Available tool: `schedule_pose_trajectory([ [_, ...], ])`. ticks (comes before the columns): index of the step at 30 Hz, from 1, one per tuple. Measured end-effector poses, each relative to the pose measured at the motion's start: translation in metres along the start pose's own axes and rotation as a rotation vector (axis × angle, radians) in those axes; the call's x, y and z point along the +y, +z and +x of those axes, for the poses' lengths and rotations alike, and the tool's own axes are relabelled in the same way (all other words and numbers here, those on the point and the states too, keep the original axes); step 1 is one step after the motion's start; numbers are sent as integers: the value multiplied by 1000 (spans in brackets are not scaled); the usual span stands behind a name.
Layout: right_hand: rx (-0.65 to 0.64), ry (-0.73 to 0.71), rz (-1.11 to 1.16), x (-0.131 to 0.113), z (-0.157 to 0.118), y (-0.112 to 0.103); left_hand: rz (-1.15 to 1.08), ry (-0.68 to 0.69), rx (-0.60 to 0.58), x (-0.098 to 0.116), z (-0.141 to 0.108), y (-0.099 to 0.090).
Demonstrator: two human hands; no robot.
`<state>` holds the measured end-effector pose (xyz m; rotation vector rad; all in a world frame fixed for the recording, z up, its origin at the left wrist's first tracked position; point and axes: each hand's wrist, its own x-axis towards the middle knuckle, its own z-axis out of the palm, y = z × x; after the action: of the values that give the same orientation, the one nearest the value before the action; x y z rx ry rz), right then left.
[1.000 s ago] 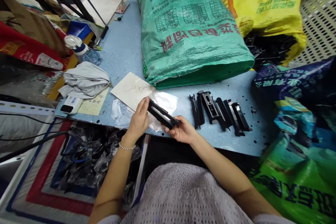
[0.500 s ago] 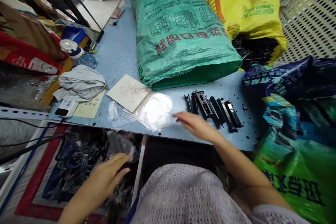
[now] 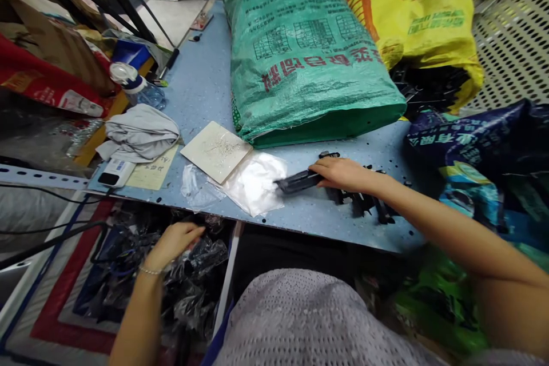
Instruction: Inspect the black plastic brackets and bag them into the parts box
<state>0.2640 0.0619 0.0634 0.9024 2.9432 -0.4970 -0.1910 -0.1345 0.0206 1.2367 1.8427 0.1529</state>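
Observation:
My right hand [image 3: 343, 174] grips a long black plastic part [image 3: 297, 182], whose far end points left over the clear plastic bags [image 3: 257, 183]. Beneath and beside that hand, several more black parts [image 3: 383, 210] lie on the blue table. My left hand [image 3: 175, 245] is over the bagged black parts [image 3: 197, 280] below the table's front edge. Its fingers are drawn together, and what they hold, if anything, cannot be made out. A pale square tile [image 3: 217, 151] with small specks on it lies at the left of the clear bags.
A green sack [image 3: 309, 63] lies across the blue table [image 3: 193, 74]. A yellow sack [image 3: 420, 17] is behind it at right. Grey cloth [image 3: 139, 134], a white device [image 3: 116, 172] and a bottle [image 3: 137, 86] sit at left.
My right hand has closed on a black part and moved right. My left hand has moved down among the bagged parts, and the grey bagged item near it no longer shows separately.

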Motion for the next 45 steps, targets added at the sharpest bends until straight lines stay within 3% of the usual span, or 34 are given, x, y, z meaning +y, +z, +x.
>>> schedule_pose_trajectory([
  [1,47,82,106,-6,-1,3,-4,130,36,27,5,15],
  [4,203,264,561,-31,5,23,79,576,377,106,27,65],
  [6,275,338,931,-49,12,39,151,676,474,139,48,87],
  [9,309,399,1437,-75,20,53,18,615,456,150,78,88],
  [13,216,322,1959,-98,38,55,-488,423,200,134,94,63],
  [15,173,274,2087,-104,54,58,-622,421,152,129,93,54],
  [17,196,341,2074,-106,68,66,-549,520,196,126,88,49],
  [19,288,468,1932,-107,73,73,-287,629,287,125,85,44],
  [21,329,507,1768,-107,66,77,-5,681,373,123,85,38],
  [23,247,442,1625,-108,52,76,125,694,418,123,85,31],
  [25,147,397,1448,-110,41,74,123,720,414,124,83,26],
  [27,135,429,1336,-112,38,74,99,790,415,126,72,27],
  [29,167,477,1463,-113,43,78,111,917,400,129,55,35],
  [32,228,509,1844,-118,59,83,122,1123,297,131,28,57],
  [34,316,518,1855,-128,66,84,97,1168,250,133,16,72],
  [36,403,502,1716,-147,66,80,123,1138,253,135,7,81],
  [38,396,396,1563,-168,59,73,197,1102,297,137,-4,80],
  [41,183,75,1409,-186,36,55,261,1036,410,125,-36,60],
  [43,50,-68,1300,-176,16,40,296,909,383,97,-61,39],
  [45,83,18,1068,-147,-4,25,358,674,237,51,-74,17],
])
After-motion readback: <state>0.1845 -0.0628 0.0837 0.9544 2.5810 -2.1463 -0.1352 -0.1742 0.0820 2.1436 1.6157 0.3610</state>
